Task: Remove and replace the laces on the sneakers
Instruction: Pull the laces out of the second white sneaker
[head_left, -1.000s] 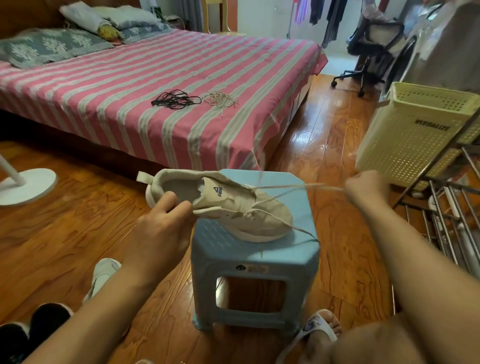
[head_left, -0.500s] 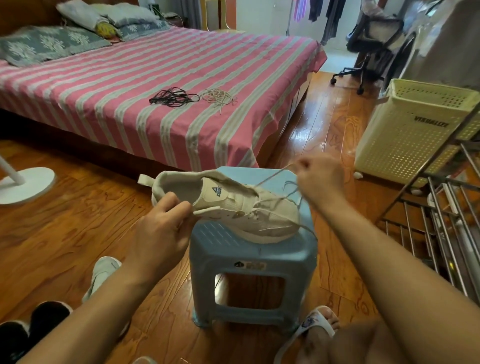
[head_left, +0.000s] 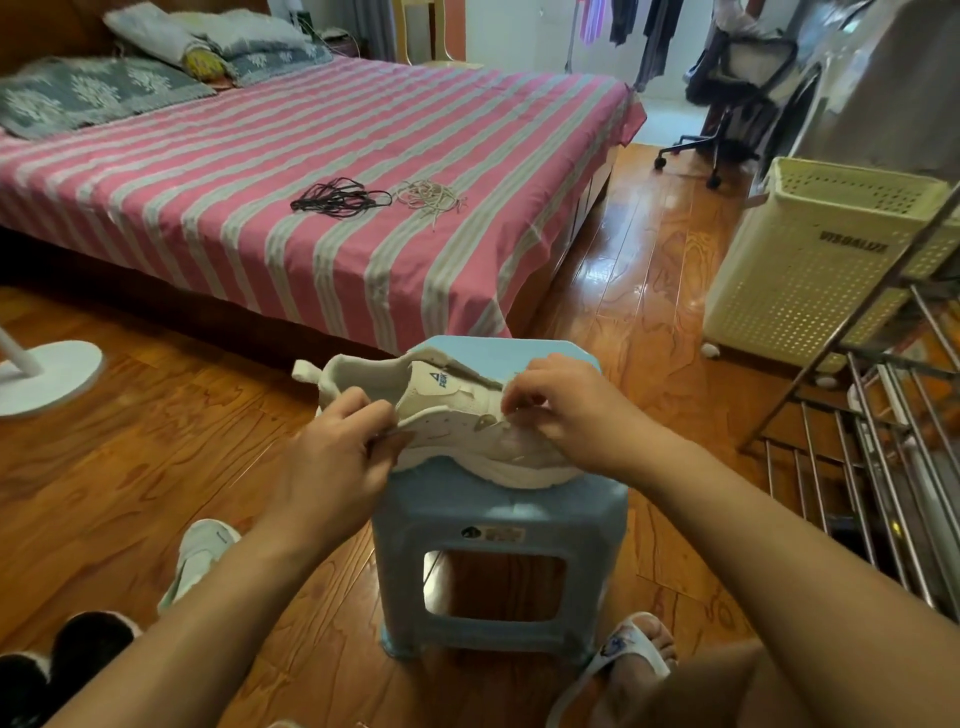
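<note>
Both hands pinch the sneaker (head_left: 457, 421) on the stool (head_left: 498, 499); lace bundles (head_left: 384, 200) on bed (head_left: 260, 182).

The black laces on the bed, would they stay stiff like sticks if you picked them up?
Probably not. The black laces lie in a loose, tangled bundle on the striped bed, so they would likely droop and dangle. They look thin, so probably very light. Being tangled, they might lift all together.

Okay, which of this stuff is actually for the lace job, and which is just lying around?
For the job: sneaker on the stool, held by both hands; black laces; beige laces.
Lying about: laundry basket, office chair, pillows, fan base.
</note>
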